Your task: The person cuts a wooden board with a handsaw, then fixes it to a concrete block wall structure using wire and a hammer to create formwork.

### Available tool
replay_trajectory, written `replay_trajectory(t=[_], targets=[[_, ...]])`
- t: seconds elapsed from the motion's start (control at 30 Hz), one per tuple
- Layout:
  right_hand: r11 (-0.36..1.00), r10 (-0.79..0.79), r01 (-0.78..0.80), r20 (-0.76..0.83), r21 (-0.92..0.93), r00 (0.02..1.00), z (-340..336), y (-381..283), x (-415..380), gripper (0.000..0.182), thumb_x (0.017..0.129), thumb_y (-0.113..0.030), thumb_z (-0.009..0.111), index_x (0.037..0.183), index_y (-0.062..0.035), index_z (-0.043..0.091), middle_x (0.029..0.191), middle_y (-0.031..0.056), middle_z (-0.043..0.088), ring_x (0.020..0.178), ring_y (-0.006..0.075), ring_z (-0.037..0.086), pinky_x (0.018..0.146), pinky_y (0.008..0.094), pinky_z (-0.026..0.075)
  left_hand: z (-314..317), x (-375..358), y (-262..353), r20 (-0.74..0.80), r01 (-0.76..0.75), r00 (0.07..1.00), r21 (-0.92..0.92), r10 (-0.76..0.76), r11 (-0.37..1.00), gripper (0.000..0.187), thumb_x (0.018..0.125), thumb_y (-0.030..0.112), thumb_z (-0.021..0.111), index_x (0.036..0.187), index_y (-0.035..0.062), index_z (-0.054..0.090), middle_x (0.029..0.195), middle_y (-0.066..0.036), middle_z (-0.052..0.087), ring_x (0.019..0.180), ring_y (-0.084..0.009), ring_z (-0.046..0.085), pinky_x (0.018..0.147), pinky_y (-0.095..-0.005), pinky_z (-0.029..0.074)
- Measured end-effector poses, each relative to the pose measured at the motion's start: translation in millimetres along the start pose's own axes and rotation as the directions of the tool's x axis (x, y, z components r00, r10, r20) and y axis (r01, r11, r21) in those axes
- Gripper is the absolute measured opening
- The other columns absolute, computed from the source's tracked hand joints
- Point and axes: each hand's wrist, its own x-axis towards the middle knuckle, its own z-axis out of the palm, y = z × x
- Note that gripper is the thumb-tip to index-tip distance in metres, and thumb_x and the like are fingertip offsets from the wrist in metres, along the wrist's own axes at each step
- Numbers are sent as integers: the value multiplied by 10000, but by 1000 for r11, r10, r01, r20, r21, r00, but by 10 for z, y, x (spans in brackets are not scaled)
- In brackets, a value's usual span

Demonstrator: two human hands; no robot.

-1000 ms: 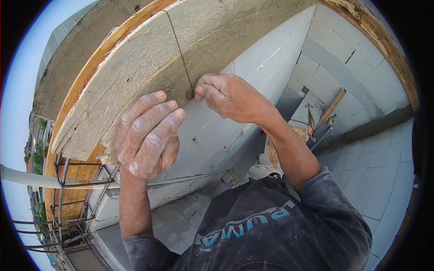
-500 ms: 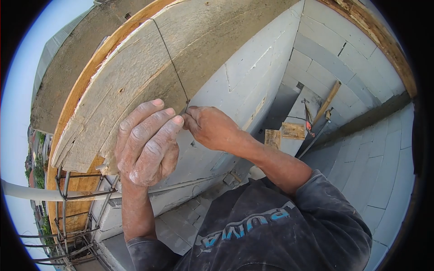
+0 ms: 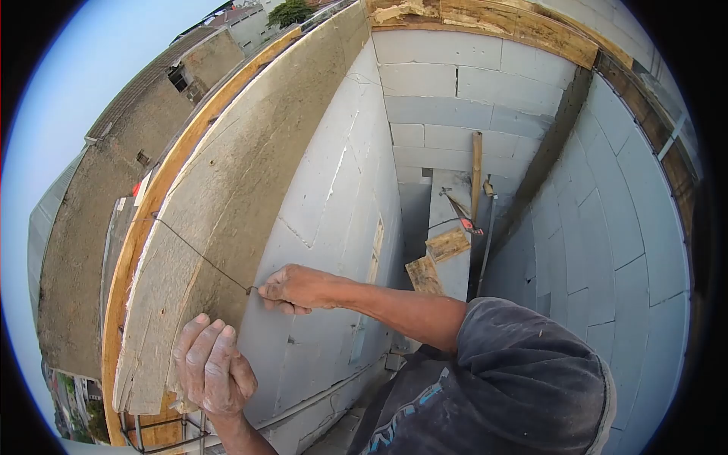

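Note:
A thin dark wire (image 3: 199,252) runs from the outer edge of the cement-smeared board (image 3: 243,152) down across its face. My right hand (image 3: 292,290) pinches the wire's twisted end at the board's inner edge, beside the grey block wall (image 3: 318,205). Exactly what lies inside the fingertips is hidden. My left hand (image 3: 216,368), coated in pale dust, is lower down by the board's near end. Its fingers are loosely bent with small gaps between them, and nothing shows in them.
Thin steel bars (image 3: 163,440) stick out below the board's near end. Down to the right, a hammer (image 3: 455,203), wood pieces (image 3: 447,244) and a wooden stick (image 3: 476,174) lie on a narrow ledge. A timber beam (image 3: 516,30) tops the far wall. Beyond the board stands a neighbouring building (image 3: 83,265).
My view has swung, showing more of the far wall. Both hands sit lower in view, and my left hand is farther from my right. The right hand stays at the wire's end.

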Motion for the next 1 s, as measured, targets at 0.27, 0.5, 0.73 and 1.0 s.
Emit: replay_trajectory(t=[0.27,0.5,0.73,1.0], targets=[[843,-2,-171,321,510,947,363,241,42,427,1024,-488,478,1013,-72,573,684,8,520,549,108,479,503,283,403,93,132,78,11,69,998,8,-69,998,182,919,46,572,1059,-5,677,1037,-135,662,1073,-372,624,903,-468,518],[991,-42,82,346,-101,937,-491,209,105,409,959,-419,596,1089,-39,675,912,85,674,814,189,649,743,341,524,597,879,451,-4,292,955,-165,-297,942,197,928,163,620,1059,29,680,1069,-128,659,1054,-358,619,900,-479,505],[752,-640,274,-562,-600,524,-2846,-632,61,256,937,-211,589,1066,-7,677,1027,206,684,985,336,651,867,419,502,1828,1414,632,486,771,615,-535,-621,345,460,967,352,628,1219,-33,622,1188,-163,642,1118,-247,611,893,-371,531],[457,-675,-84,-407,-885,616,-5081,-887,874,360,917,-259,636,1153,14,635,1099,230,677,1018,344,641,924,432,495,4205,2709,354,828,593,305,-552,-471,-586,796,976,393,591,1511,-63,217,1451,-196,394,1271,-267,466,1033,-420,431]])
